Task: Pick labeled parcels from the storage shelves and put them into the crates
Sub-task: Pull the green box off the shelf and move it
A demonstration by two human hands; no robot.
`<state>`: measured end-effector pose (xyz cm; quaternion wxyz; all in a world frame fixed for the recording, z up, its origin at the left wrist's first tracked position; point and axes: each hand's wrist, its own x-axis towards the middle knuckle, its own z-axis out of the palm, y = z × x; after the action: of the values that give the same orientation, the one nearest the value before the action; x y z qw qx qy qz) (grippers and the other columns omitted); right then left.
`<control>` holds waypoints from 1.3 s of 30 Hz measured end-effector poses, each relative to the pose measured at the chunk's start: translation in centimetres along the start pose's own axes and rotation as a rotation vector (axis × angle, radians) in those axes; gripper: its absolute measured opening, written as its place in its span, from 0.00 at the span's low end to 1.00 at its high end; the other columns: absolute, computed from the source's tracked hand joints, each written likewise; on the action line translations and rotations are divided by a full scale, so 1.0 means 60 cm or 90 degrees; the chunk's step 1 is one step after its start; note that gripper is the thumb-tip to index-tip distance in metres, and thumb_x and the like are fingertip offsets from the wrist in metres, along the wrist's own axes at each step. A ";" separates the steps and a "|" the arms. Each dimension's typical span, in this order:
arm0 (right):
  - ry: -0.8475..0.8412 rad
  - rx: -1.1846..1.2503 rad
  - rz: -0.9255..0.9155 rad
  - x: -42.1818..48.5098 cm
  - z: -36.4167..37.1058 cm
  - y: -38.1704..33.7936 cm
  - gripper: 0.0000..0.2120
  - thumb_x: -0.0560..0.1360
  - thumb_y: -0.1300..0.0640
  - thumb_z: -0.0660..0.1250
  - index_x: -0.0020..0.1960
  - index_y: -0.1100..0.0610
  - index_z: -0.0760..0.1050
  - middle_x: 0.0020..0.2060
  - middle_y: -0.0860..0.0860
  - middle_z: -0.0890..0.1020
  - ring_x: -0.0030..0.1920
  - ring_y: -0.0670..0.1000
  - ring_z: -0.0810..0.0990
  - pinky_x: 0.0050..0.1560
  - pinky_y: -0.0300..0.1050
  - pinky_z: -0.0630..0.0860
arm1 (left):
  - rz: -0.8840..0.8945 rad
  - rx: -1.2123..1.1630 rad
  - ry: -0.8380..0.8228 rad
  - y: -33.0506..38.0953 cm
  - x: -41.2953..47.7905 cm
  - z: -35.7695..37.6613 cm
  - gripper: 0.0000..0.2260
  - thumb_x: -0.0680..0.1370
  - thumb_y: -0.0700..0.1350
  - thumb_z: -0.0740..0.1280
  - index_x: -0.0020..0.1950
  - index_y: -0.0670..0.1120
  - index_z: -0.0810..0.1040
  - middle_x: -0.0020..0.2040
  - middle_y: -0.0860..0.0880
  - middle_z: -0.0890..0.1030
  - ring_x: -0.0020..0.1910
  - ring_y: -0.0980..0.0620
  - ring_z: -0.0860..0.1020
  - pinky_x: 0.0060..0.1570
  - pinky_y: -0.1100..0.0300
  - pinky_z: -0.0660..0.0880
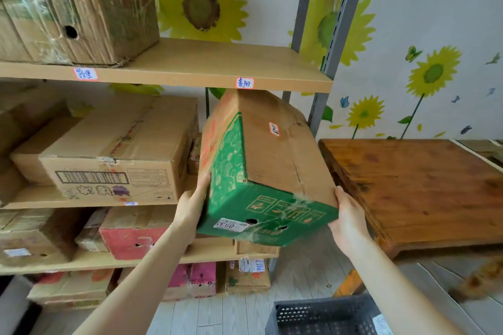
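To the left of the green-and-brown carton (272, 160), one barcode-printed box (114, 160) sits on the same level of the shelf (217, 68). Further boxes fill the levels below it, too crowded and blurred to count.

The left hand (190, 204) lies flat against the carton's left green side, fingers straight and pointing up along the edge. The carton itself is off the shelf and in the air, tilted, with its far top corner just under the shelf board above. It carries two paper labels: a numbered one (231, 225) on the green end and a small one (274, 128) on the brown face.

The right hand (347, 221) presses its palm on the carton's lower right corner. Its fingers go behind the cardboard, so I cannot tell whether they curl.

Right of the carton stands one wooden table (422, 187). Below and to its right is one dark crate (321, 315), well apart from the carton.

As I judge it, the carton is held mostly by sideways pressure, so on this tilt it could slide through and drop. The high corner might also catch the board above it.
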<state>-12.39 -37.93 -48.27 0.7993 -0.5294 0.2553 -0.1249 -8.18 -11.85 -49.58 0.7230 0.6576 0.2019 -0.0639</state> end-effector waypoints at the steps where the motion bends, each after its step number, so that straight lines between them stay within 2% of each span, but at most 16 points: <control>1: -0.008 0.024 0.042 0.006 -0.003 0.008 0.10 0.81 0.55 0.56 0.58 0.57 0.72 0.52 0.57 0.79 0.54 0.57 0.78 0.60 0.56 0.73 | 0.044 0.009 0.015 0.003 -0.006 -0.005 0.29 0.68 0.65 0.69 0.54 0.41 0.77 0.49 0.43 0.82 0.45 0.48 0.80 0.47 0.55 0.75; 4: -0.009 0.020 0.166 0.026 -0.010 0.053 0.15 0.82 0.54 0.52 0.64 0.57 0.70 0.55 0.57 0.80 0.56 0.57 0.78 0.60 0.57 0.73 | 0.145 0.009 0.030 0.020 -0.025 -0.015 0.23 0.71 0.57 0.71 0.58 0.42 0.74 0.53 0.44 0.80 0.44 0.52 0.78 0.41 0.60 0.74; 8: -0.037 -0.044 0.250 0.029 -0.006 0.094 0.16 0.82 0.59 0.48 0.64 0.59 0.70 0.57 0.60 0.79 0.56 0.60 0.78 0.59 0.59 0.72 | 0.115 -0.058 -0.024 0.042 -0.041 -0.007 0.18 0.76 0.49 0.66 0.64 0.44 0.70 0.47 0.48 0.79 0.37 0.55 0.77 0.24 0.69 0.73; 12: -0.034 -0.208 0.185 0.015 0.010 0.074 0.11 0.80 0.61 0.56 0.50 0.63 0.75 0.56 0.63 0.79 0.48 0.57 0.78 0.49 0.53 0.75 | 0.081 -0.099 -0.043 0.044 -0.052 0.011 0.20 0.76 0.47 0.67 0.65 0.43 0.69 0.52 0.44 0.81 0.40 0.51 0.81 0.30 0.60 0.77; 15: -0.088 -0.149 0.120 0.007 0.028 0.033 0.14 0.78 0.49 0.60 0.48 0.58 0.78 0.50 0.60 0.83 0.43 0.55 0.81 0.43 0.49 0.77 | 0.097 -0.039 -0.063 0.042 -0.061 0.039 0.19 0.76 0.47 0.67 0.65 0.44 0.69 0.54 0.43 0.80 0.44 0.48 0.82 0.40 0.54 0.81; 17: -0.142 -0.095 0.139 0.016 0.033 0.005 0.26 0.69 0.33 0.65 0.57 0.51 0.77 0.54 0.54 0.82 0.53 0.55 0.81 0.56 0.58 0.75 | 0.115 0.019 -0.073 0.039 -0.069 0.056 0.21 0.76 0.48 0.67 0.67 0.44 0.68 0.57 0.43 0.79 0.50 0.45 0.81 0.50 0.47 0.80; 18: -0.172 -0.127 0.152 0.021 0.034 -0.003 0.36 0.60 0.27 0.67 0.63 0.46 0.74 0.61 0.51 0.79 0.61 0.55 0.77 0.64 0.63 0.69 | 0.127 0.039 -0.077 0.040 -0.072 0.060 0.22 0.76 0.48 0.67 0.68 0.44 0.67 0.58 0.43 0.78 0.51 0.45 0.81 0.52 0.45 0.79; 19: -0.198 -0.163 0.152 0.022 0.030 -0.011 0.44 0.54 0.24 0.68 0.66 0.41 0.69 0.66 0.48 0.74 0.67 0.53 0.71 0.68 0.66 0.62 | 0.138 0.049 -0.078 0.042 -0.077 0.064 0.22 0.76 0.48 0.66 0.68 0.44 0.67 0.59 0.44 0.78 0.52 0.45 0.81 0.53 0.45 0.78; 21: -0.250 -0.173 0.133 0.038 0.013 -0.016 0.50 0.50 0.24 0.71 0.68 0.39 0.66 0.70 0.45 0.69 0.71 0.52 0.66 0.70 0.66 0.56 | 0.147 0.046 -0.086 0.047 -0.084 0.066 0.21 0.77 0.47 0.66 0.69 0.45 0.67 0.58 0.44 0.78 0.52 0.45 0.81 0.54 0.45 0.78; 24: -0.277 -0.165 0.113 0.027 0.006 -0.029 0.36 0.60 0.36 0.74 0.65 0.46 0.72 0.63 0.50 0.78 0.63 0.54 0.76 0.65 0.60 0.69 | 0.175 0.045 -0.124 0.056 -0.100 0.070 0.16 0.77 0.47 0.65 0.64 0.49 0.72 0.57 0.47 0.80 0.52 0.48 0.81 0.55 0.47 0.78; 26: -0.311 -0.086 0.120 0.034 -0.006 -0.024 0.20 0.71 0.45 0.68 0.59 0.51 0.76 0.54 0.52 0.83 0.54 0.53 0.82 0.54 0.52 0.76 | 0.208 0.058 -0.153 0.056 -0.111 0.074 0.18 0.78 0.48 0.64 0.67 0.50 0.70 0.60 0.50 0.79 0.57 0.51 0.79 0.61 0.50 0.74; 27: -0.314 -0.043 0.135 0.037 -0.013 -0.020 0.16 0.73 0.46 0.65 0.58 0.52 0.77 0.51 0.53 0.84 0.51 0.53 0.83 0.50 0.50 0.77 | 0.228 0.069 -0.161 0.055 -0.116 0.075 0.19 0.78 0.49 0.63 0.69 0.51 0.69 0.62 0.52 0.78 0.60 0.53 0.77 0.63 0.53 0.72; 29: -0.300 0.020 0.168 0.039 -0.019 -0.008 0.15 0.74 0.47 0.63 0.57 0.53 0.77 0.50 0.54 0.85 0.48 0.53 0.84 0.47 0.49 0.78 | 0.278 0.103 -0.160 0.053 -0.126 0.075 0.17 0.80 0.49 0.59 0.69 0.52 0.70 0.61 0.57 0.76 0.61 0.58 0.73 0.62 0.62 0.68; 33: -0.270 0.083 0.210 0.044 -0.025 0.017 0.15 0.77 0.47 0.59 0.55 0.54 0.77 0.45 0.54 0.86 0.43 0.53 0.85 0.40 0.47 0.82 | 0.403 0.287 -0.128 0.040 -0.116 0.062 0.16 0.81 0.40 0.56 0.66 0.51 0.73 0.60 0.58 0.74 0.62 0.60 0.71 0.59 0.69 0.69; 36: -0.273 0.082 0.209 0.044 -0.021 0.017 0.15 0.77 0.47 0.58 0.56 0.54 0.77 0.46 0.54 0.85 0.43 0.53 0.85 0.40 0.47 0.82 | 0.453 0.283 -0.077 0.023 -0.094 0.050 0.16 0.79 0.33 0.58 0.61 0.46 0.78 0.57 0.54 0.77 0.61 0.55 0.74 0.60 0.65 0.71; 39: -0.281 0.068 0.208 0.043 -0.014 0.014 0.14 0.77 0.48 0.60 0.54 0.55 0.78 0.45 0.55 0.86 0.42 0.53 0.85 0.42 0.48 0.81 | 0.403 0.230 0.083 0.014 -0.066 0.035 0.11 0.77 0.36 0.63 0.58 0.43 0.79 0.53 0.49 0.81 0.57 0.48 0.78 0.54 0.61 0.74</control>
<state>-10.75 -39.44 -49.97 0.8718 -0.4529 0.1505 0.1107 -11.05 -14.48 -47.21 0.5646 0.8074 0.0196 0.1703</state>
